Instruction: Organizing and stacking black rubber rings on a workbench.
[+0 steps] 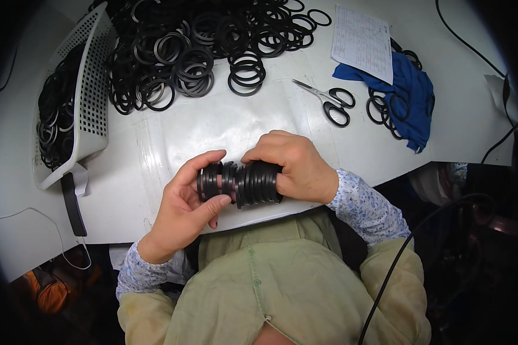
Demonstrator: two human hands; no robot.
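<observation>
A row of black rubber rings (258, 185) lies lined up face to face between my two hands, close to the table's near edge. My left hand (185, 202) curls round the left end of the row, its thumb in front and fingers behind and partly inside the rings. My right hand (293, 165) grips the right end, with some fingers hidden inside the rings. Small gaps split the left rings into short groups, while those on the right sit tightly stacked. Beyond my hands, a large heap of similar rings (193, 64) spreads over the far side of the table.
A white perforated basket (95, 86) full of rings stands tilted at the left. Black-handled scissors (331, 103) lie right of the heap. A blue cloth (411, 95) with rings on it sits farther right, partly under a printed sheet (362, 40). A black cable (394, 261) crosses the lower right.
</observation>
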